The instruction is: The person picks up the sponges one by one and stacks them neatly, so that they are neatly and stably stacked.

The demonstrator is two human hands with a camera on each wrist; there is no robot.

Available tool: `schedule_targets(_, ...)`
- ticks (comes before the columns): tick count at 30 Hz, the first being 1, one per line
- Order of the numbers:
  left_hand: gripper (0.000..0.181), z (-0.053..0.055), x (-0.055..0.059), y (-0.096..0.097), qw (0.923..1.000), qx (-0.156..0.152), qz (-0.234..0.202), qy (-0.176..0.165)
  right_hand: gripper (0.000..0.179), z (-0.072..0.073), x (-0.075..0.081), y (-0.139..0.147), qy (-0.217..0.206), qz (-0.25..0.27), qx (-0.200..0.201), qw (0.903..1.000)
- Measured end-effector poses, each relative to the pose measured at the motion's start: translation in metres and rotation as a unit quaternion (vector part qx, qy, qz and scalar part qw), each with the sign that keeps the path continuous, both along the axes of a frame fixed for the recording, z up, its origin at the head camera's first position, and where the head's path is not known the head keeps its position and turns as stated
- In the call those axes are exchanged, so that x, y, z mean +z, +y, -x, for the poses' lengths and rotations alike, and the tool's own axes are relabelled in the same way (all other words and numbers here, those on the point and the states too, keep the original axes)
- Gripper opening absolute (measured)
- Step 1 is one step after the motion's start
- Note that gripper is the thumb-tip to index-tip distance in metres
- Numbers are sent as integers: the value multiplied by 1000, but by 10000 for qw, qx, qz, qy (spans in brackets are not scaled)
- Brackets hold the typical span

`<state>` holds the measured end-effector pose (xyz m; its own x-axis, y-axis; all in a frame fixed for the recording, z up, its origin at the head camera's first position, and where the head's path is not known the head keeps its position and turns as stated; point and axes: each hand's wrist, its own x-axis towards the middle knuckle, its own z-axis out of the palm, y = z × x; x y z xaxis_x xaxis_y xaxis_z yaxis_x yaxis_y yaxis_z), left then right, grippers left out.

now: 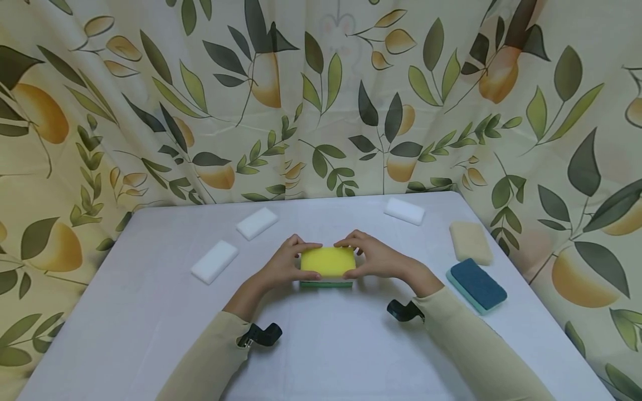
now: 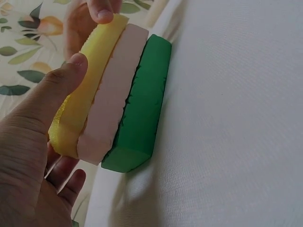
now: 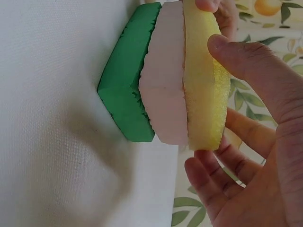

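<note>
A yellow sponge point(image 1: 327, 260) tops a stack of three blocks near the middle of the table. Under it lies a pale pinkish-white block point(image 2: 113, 92), and at the bottom a green block point(image 3: 127, 75) rests on the white cloth. My left hand point(image 1: 283, 263) holds the left end of the yellow sponge, thumb on the near side and fingers on the far side. The right hand point(image 1: 377, 257) grips the opposite end in the same way. In both wrist views the yellow sponge sits flush against the pale block, with its long sides roughly lined up.
Two white blocks point(image 1: 214, 262) point(image 1: 257, 223) lie to the left on the table point(image 1: 150, 312), and another white block point(image 1: 404, 211) at the back right. Towards the right edge are a beige sponge point(image 1: 470, 243) and a blue sponge point(image 1: 477, 284). A patterned curtain point(image 1: 321, 150) hangs behind.
</note>
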<state>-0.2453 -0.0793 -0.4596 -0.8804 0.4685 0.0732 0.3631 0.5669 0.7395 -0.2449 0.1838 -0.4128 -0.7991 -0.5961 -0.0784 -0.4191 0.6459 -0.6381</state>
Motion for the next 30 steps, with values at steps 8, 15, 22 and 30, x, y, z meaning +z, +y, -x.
schedule_targets(8, 70, -2, 1, 0, 10000, -6, -11, 27, 66, -2, 3, 8, -61, 111, -83, 9999)
schedule_targets(15, 70, -2, 0, 0, 10000, 10, -42, 6, 65, -1, 5, 22, -31, 124, -213, 9997)
schedule_targets(22, 70, -1, 1, 0, 9999, 15, -104, -78, 64, 2, 10, 51, 131, 117, -596, 9981)
schedule_targets(30, 69, -1, 0, 1, 9999, -3, -146, -81, 70, 3, 28, 91, 261, -92, -1051, 9941)
